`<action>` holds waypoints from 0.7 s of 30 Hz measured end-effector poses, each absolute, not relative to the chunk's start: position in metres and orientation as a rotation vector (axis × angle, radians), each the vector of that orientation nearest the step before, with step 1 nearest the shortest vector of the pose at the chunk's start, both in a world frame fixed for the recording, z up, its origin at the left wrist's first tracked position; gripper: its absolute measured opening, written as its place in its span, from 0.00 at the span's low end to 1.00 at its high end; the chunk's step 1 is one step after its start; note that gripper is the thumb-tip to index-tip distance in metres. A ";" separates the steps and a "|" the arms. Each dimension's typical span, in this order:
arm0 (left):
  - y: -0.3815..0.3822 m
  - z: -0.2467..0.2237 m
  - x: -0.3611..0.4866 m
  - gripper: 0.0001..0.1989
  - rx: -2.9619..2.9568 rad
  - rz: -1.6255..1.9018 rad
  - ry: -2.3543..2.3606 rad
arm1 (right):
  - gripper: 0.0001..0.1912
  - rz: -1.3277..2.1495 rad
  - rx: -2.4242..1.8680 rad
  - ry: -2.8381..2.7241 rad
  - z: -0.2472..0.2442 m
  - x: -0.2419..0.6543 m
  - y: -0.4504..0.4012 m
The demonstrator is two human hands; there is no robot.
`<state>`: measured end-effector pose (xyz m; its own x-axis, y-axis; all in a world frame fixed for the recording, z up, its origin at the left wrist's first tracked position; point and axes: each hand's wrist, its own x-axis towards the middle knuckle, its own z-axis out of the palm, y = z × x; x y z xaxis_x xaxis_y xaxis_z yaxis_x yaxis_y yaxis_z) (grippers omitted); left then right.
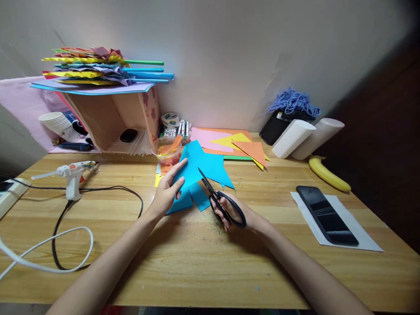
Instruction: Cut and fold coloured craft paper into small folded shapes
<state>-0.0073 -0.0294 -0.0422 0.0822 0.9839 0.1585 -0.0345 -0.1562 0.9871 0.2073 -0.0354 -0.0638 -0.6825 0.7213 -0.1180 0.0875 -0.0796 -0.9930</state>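
Observation:
My left hand grips a sheet of blue paper near the middle of the table, thumb on top. Black-handled scissors are in my right hand, its fingers through the loops. Their blades point up and away, at the lower right edge of the held paper. From this angle the blades look nearly closed. More blue paper pieces lie below the held sheet, and another pointed blue piece lies just behind it.
Coloured paper sheets lie at the back. A clear bowl holds orange scraps. At left are a glue gun with cables and a cardboard box. A phone, banana and white rolls are at right.

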 end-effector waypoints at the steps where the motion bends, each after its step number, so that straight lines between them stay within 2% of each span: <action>1: -0.029 -0.042 -0.007 0.24 1.340 1.273 1.042 | 0.30 1.801 -0.890 -1.743 -0.062 0.207 -0.036; 14: -0.028 -0.042 -0.008 0.25 1.303 1.281 1.025 | 0.26 1.778 -1.005 -1.755 -0.062 0.205 -0.033; 21: -0.028 -0.044 -0.005 0.26 1.253 1.220 1.003 | 0.33 1.868 -0.929 -1.684 -0.062 0.203 -0.036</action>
<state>-0.0049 -0.0285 -0.0444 0.1223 0.9885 0.0890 -0.1034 -0.0765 0.9917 0.2031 -0.0363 -0.0618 -0.6679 0.7224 -0.1788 0.1030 -0.1482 -0.9836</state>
